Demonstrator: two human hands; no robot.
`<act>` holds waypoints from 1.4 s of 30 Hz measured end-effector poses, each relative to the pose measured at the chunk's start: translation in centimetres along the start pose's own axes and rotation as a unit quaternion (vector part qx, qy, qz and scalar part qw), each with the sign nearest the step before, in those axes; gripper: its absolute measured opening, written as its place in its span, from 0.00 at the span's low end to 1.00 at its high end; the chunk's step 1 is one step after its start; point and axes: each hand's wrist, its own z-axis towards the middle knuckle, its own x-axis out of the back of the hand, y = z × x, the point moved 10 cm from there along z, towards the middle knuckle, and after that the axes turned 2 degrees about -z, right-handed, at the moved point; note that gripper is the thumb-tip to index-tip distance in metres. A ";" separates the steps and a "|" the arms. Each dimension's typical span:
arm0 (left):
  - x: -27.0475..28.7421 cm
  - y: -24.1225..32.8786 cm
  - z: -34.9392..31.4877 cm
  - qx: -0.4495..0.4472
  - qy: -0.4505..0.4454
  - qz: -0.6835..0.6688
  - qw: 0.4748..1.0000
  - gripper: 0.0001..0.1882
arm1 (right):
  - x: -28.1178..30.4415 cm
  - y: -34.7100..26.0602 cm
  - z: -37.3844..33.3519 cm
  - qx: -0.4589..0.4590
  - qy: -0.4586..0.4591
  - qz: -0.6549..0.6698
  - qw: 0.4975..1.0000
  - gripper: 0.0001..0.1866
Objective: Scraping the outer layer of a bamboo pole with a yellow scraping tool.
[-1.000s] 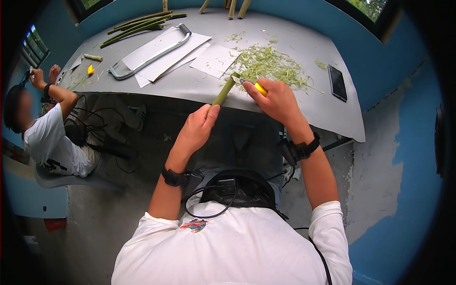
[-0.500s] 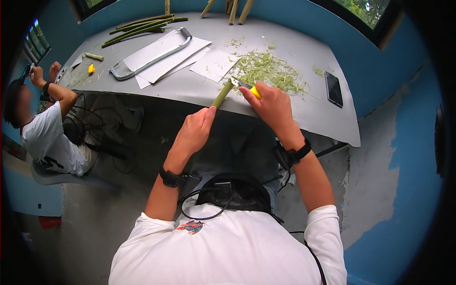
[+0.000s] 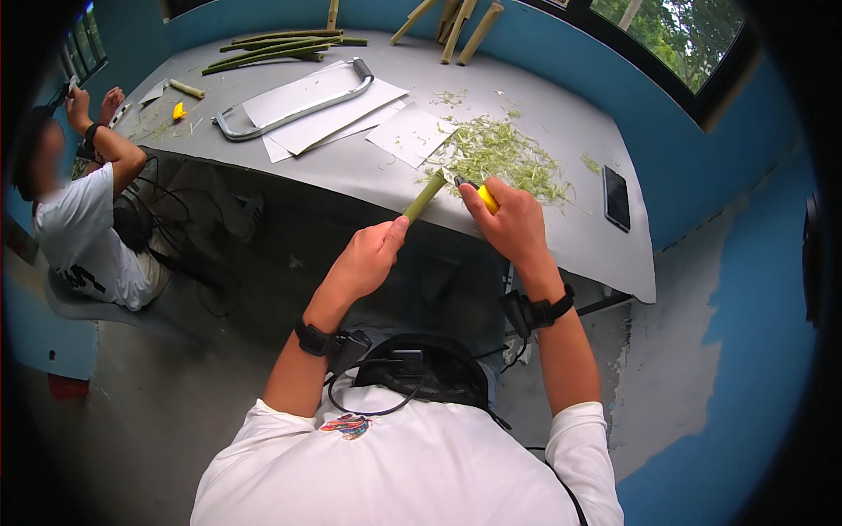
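My left hand [image 3: 364, 257] is closed around the lower end of a short green bamboo piece [image 3: 424, 196], which slants up and away over the table's front edge. In my closed right hand [image 3: 513, 219] is a yellow-and-black utility knife [image 3: 488, 200]. Its blade meets the far end of the bamboo, though the exact contact is too small to make out. Just beyond the knife, pale green shavings [image 3: 509, 158] lie in a loose heap, partly over a white paper sheet [image 3: 410, 134].
The grey table [image 3: 579, 237] also bears a hacksaw [image 3: 294, 116] on papers, several green bamboo stalks [image 3: 272, 51] and a phone [image 3: 617, 198]. Bamboo lengths [image 3: 478, 35] lean at the back wall. At left sits another person [image 3: 88, 210], near a yellow tool [image 3: 179, 111].
The whole view has turned slightly, so the table and its things appear shifted and tilted. Both hands keep their grips, with the knife still at the bamboo's far end.
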 end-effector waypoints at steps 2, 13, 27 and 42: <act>-0.2 0.0 0.3 -0.004 -0.004 -0.010 1.000 0.33 | 0.0 -0.2 0.1 0.004 -0.005 0.006 1.000 0.35; 0.0 0.5 0.6 -0.045 0.022 0.043 0.998 0.35 | -0.5 0.1 0.2 0.008 0.009 -0.028 1.000 0.35; 1.1 2.1 -0.5 -0.058 0.075 0.122 0.988 0.30 | 0.0 0.5 0.0 -0.027 0.003 0.016 0.999 0.37; 1.4 2.8 -0.1 -0.052 0.087 0.114 0.988 0.28 | -1.0 0.9 0.4 -0.022 -0.064 0.041 0.997 0.38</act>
